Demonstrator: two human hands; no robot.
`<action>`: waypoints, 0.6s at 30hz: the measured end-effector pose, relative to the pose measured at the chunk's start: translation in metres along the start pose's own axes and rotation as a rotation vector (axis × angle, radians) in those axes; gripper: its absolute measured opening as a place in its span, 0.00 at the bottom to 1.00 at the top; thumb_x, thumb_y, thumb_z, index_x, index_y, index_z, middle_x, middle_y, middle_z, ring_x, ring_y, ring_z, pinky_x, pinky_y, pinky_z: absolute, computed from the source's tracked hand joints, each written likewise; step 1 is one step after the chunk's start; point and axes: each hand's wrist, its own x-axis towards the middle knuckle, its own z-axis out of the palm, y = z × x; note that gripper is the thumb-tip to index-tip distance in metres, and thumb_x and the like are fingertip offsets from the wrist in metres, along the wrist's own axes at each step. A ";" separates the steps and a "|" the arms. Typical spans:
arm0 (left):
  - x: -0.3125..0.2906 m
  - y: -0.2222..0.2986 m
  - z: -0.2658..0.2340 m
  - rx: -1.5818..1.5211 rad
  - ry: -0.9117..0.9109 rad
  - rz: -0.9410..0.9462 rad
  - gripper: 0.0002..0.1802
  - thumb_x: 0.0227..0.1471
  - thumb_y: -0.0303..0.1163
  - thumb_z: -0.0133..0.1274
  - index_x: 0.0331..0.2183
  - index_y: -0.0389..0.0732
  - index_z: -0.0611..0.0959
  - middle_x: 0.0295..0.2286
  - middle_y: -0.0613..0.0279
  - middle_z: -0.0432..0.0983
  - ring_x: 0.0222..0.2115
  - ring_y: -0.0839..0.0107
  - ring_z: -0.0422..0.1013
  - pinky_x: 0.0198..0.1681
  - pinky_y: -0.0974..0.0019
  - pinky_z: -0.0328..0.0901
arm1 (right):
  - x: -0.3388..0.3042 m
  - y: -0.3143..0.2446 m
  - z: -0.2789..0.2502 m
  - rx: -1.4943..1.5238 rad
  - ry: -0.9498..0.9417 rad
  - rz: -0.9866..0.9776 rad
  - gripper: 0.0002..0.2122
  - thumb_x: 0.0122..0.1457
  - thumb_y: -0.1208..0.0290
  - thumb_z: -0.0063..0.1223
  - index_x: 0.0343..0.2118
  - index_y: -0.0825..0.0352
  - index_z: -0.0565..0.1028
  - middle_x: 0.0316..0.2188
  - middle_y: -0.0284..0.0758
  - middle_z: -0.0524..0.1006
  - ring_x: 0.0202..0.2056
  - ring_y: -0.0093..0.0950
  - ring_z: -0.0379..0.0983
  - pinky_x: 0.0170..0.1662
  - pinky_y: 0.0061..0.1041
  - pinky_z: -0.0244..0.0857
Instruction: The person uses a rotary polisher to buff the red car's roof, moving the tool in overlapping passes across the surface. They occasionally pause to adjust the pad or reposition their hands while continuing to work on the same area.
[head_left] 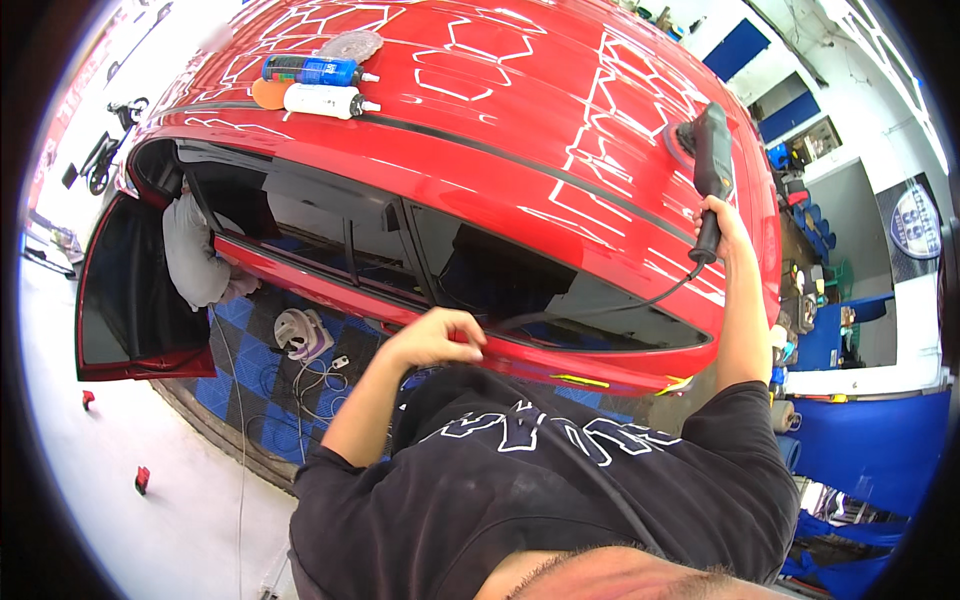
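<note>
My right hand point(728, 232) is wrapped round the rear handle of a black and dark green polisher point(713, 155). The round pad point(680, 143) at the polisher's head rests against the glossy red roof point(480, 130) of a car. From the handle a black cord point(610, 312) sags leftward across the side window toward my body. My left hand point(440, 338) hovers beside the car's flank below the window, close to the cord, with its fingers loosely bent and the thumb apart; nothing shows in it. A dark strap or cord point(590, 480) crosses my shirt.
A blue bottle point(312, 70), a white bottle point(322, 101), an orange pad point(268, 94) and a pale pad point(352, 46) lie on the roof. At left, another person's grey sleeve point(192, 255) shows by the open car door point(140, 290). A beige machine point(302, 333) and cables lie on tiles.
</note>
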 end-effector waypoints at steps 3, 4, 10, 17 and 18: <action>-0.001 -0.002 0.016 0.091 -0.136 -0.004 0.23 0.53 0.35 0.70 0.48 0.36 0.84 0.42 0.56 0.84 0.46 0.67 0.79 0.53 0.61 0.71 | -0.035 -0.006 0.033 -0.057 -0.035 -0.025 0.12 0.56 0.71 0.57 0.40 0.69 0.70 0.26 0.37 0.76 0.21 0.24 0.73 0.23 0.24 0.73; 0.000 0.002 0.011 0.117 -0.071 0.012 0.23 0.54 0.35 0.70 0.48 0.36 0.83 0.42 0.56 0.84 0.46 0.67 0.79 0.52 0.61 0.71 | -0.042 -0.007 0.040 -0.081 -0.059 -0.037 0.12 0.56 0.71 0.58 0.40 0.69 0.70 0.26 0.37 0.76 0.21 0.24 0.73 0.23 0.24 0.73; 0.015 0.048 -0.055 0.186 0.440 0.244 0.18 0.61 0.33 0.62 0.49 0.34 0.82 0.40 0.58 0.84 0.43 0.70 0.78 0.50 0.62 0.72 | -0.087 -0.005 0.096 -0.117 -0.208 -0.140 0.10 0.53 0.72 0.59 0.36 0.70 0.72 0.24 0.36 0.76 0.21 0.24 0.74 0.22 0.27 0.74; 0.087 0.142 -0.079 0.334 0.393 0.404 0.22 0.64 0.35 0.60 0.55 0.34 0.78 0.51 0.52 0.79 0.54 0.64 0.74 0.61 0.59 0.68 | -0.098 0.013 0.194 -0.071 -0.412 -0.146 0.12 0.55 0.70 0.61 0.38 0.68 0.72 0.23 0.33 0.75 0.21 0.22 0.73 0.22 0.24 0.71; 0.104 0.154 -0.083 0.366 0.396 0.413 0.26 0.64 0.39 0.60 0.57 0.34 0.76 0.54 0.49 0.77 0.57 0.61 0.72 0.63 0.57 0.66 | -0.104 0.011 0.207 -0.050 -0.429 -0.148 0.12 0.54 0.70 0.61 0.38 0.69 0.72 0.23 0.33 0.75 0.21 0.22 0.73 0.23 0.24 0.72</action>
